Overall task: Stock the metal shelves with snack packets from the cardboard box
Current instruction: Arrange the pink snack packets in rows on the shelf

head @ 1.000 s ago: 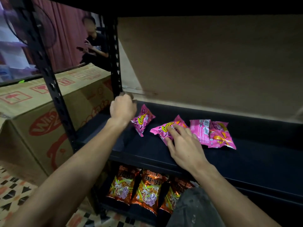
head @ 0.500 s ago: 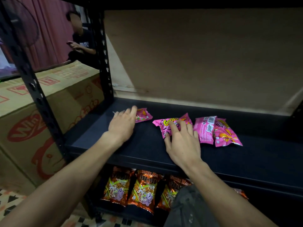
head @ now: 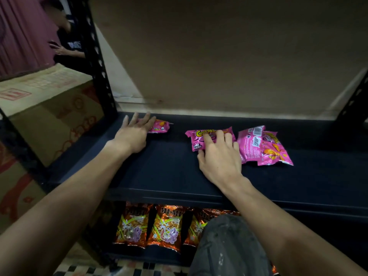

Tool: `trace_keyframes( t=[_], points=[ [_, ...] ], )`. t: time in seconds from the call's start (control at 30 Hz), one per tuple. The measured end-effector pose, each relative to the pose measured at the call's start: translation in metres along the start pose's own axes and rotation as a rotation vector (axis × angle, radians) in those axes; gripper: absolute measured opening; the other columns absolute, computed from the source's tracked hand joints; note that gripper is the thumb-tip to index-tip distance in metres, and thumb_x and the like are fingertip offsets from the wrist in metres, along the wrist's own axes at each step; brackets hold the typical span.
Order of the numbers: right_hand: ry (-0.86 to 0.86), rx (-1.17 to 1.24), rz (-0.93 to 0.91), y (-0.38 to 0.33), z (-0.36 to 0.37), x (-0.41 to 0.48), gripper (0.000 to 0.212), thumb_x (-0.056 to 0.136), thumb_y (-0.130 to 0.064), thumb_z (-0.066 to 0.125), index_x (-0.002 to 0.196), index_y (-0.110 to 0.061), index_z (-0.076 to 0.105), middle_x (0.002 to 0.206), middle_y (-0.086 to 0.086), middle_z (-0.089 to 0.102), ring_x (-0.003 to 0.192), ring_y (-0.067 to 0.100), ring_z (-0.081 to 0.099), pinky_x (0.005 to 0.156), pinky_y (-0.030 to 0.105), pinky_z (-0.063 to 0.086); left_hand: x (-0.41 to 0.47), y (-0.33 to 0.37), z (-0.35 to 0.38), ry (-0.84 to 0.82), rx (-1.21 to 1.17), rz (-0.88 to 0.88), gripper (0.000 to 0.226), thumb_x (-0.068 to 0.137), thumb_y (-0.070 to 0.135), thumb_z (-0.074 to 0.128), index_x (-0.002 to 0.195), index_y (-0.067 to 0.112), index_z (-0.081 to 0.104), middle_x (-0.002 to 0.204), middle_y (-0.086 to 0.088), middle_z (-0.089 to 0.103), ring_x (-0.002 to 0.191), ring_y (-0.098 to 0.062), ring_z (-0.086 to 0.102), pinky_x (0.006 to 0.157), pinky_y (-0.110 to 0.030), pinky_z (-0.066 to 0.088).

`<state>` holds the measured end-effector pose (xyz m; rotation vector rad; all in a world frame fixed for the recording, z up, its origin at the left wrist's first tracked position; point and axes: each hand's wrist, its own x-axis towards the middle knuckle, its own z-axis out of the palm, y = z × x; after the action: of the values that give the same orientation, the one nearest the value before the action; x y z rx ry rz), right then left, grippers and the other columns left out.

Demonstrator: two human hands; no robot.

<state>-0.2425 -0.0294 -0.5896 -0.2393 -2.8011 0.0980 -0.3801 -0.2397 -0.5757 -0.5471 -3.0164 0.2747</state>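
Several pink snack packets lie on the dark metal shelf (head: 163, 172). My left hand (head: 133, 134) lies flat with straight fingers on the leftmost pink packet (head: 160, 126) near the shelf's back left. My right hand (head: 219, 156) presses its fingers down on the middle pink packet (head: 199, 140). Two more pink packets (head: 262, 148) overlap just right of that hand. The cardboard box (head: 45, 108) stands left of the shelf frame, closed on top.
Orange snack packets (head: 149, 226) stand in a row on the lower shelf. A black perforated upright (head: 99, 62) rises at the shelf's left. A brown backboard closes the rear. My knee (head: 229, 246) is low in front. A seated person (head: 67, 44) is behind the box.
My left hand set the leftmost packet down flat and pushed it toward the back left. My right hand stayed on the middle packet, straightening it. The view moved closer.
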Motion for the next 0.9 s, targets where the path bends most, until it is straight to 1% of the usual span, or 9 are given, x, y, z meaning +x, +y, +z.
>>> trace_keyframes(
  t=[0.07, 0.13, 0.17, 0.23, 0.27, 0.3, 0.4, 0.63, 0.9],
  points=[
    [-0.003, 0.004, 0.008, 0.005, -0.001, 0.004, 0.049, 0.098, -0.035, 0.048, 0.143, -0.015, 0.044, 0.138, 0.012, 0.043, 0.127, 0.032, 0.036, 0.103, 0.044, 0.033, 0.007, 0.000, -0.003, 0.033, -0.009, -0.010, 0.088, 0.090, 0.001, 0.040, 0.156, 0.027, -0.011, 0.165, 0.001, -0.012, 0.151, -0.030, -0.010, 0.115, -0.055, -0.015],
    [-0.011, 0.003, 0.008, 0.010, -0.001, 0.008, 0.050, 0.098, -0.035, 0.049, 0.143, -0.015, 0.045, 0.142, 0.013, 0.041, 0.129, 0.033, 0.035, 0.104, 0.044, 0.033, 0.008, 0.002, -0.004, 0.138, -0.079, -0.039, 0.086, 0.089, 0.003, 0.041, 0.157, 0.022, -0.008, 0.165, -0.003, -0.008, 0.152, -0.028, -0.006, 0.114, -0.056, -0.016],
    [-0.017, -0.004, 0.006, 0.013, -0.001, 0.010, 0.051, 0.098, -0.035, 0.049, 0.144, -0.015, 0.043, 0.144, 0.014, 0.040, 0.129, 0.033, 0.035, 0.104, 0.044, 0.032, 0.006, 0.006, -0.003, 0.212, -0.109, -0.047, 0.081, 0.090, 0.005, 0.042, 0.157, 0.018, -0.002, 0.166, -0.005, -0.002, 0.152, -0.027, 0.001, 0.115, -0.056, -0.012],
    [-0.025, -0.012, 0.005, 0.018, 0.000, 0.014, 0.053, 0.098, -0.035, 0.049, 0.147, -0.016, 0.040, 0.146, 0.014, 0.039, 0.131, 0.033, 0.034, 0.105, 0.044, 0.032, -0.002, 0.020, -0.001, 0.349, -0.121, -0.056, 0.067, 0.090, 0.016, 0.042, 0.155, 0.015, 0.023, 0.163, -0.010, 0.017, 0.146, -0.029, 0.024, 0.116, -0.056, 0.006],
    [-0.025, -0.012, 0.006, 0.020, 0.000, 0.016, 0.054, 0.097, -0.035, 0.049, 0.147, -0.016, 0.040, 0.146, 0.014, 0.039, 0.132, 0.033, 0.034, 0.106, 0.044, 0.032, -0.004, 0.028, -0.001, 0.364, -0.093, -0.059, 0.061, 0.091, 0.023, 0.041, 0.152, 0.016, 0.031, 0.160, -0.010, 0.025, 0.140, -0.031, 0.032, 0.113, -0.054, 0.014],
    [-0.025, -0.010, 0.009, 0.021, 0.000, 0.019, 0.054, 0.097, -0.035, 0.049, 0.147, -0.016, 0.040, 0.145, 0.013, 0.039, 0.132, 0.034, 0.034, 0.106, 0.044, 0.032, -0.005, 0.035, -0.003, 0.322, -0.057, -0.060, 0.059, 0.094, 0.029, 0.040, 0.151, 0.019, 0.032, 0.159, -0.008, 0.027, 0.138, -0.031, 0.034, 0.111, -0.052, 0.018],
    [-0.025, -0.008, 0.009, 0.022, -0.001, 0.025, 0.052, 0.097, -0.035, 0.049, 0.145, -0.016, 0.043, 0.141, 0.013, 0.041, 0.132, 0.034, 0.034, 0.106, 0.044, 0.032, 0.003, 0.044, -0.004, 0.143, 0.029, -0.074, 0.058, 0.098, 0.036, 0.035, 0.153, 0.024, 0.022, 0.160, -0.005, 0.023, 0.143, -0.029, 0.025, 0.113, -0.052, 0.015],
    [-0.030, 0.003, 0.000, 0.028, 0.000, 0.033, 0.053, 0.095, -0.036, 0.052, 0.143, -0.015, 0.044, 0.136, 0.013, 0.044, 0.128, 0.034, 0.037, 0.106, 0.046, 0.034, 0.018, 0.022, 0.003, 0.056, 0.019, -0.115, 0.062, 0.102, 0.035, 0.033, 0.157, 0.027, 0.006, 0.165, -0.001, 0.005, 0.150, -0.020, 0.014, 0.119, -0.051, 0.006],
    [-0.056, 0.026, -0.003, 0.026, 0.000, 0.042, 0.051, 0.096, -0.039, 0.051, 0.141, -0.015, 0.045, 0.136, 0.013, 0.042, 0.128, 0.034, 0.036, 0.107, 0.046, 0.034, 0.038, -0.008, 0.005, 0.025, 0.007, -0.213, 0.057, 0.104, 0.036, 0.027, 0.157, 0.029, 0.009, 0.165, 0.003, 0.005, 0.150, -0.016, 0.016, 0.120, -0.051, 0.003]
  ],
)
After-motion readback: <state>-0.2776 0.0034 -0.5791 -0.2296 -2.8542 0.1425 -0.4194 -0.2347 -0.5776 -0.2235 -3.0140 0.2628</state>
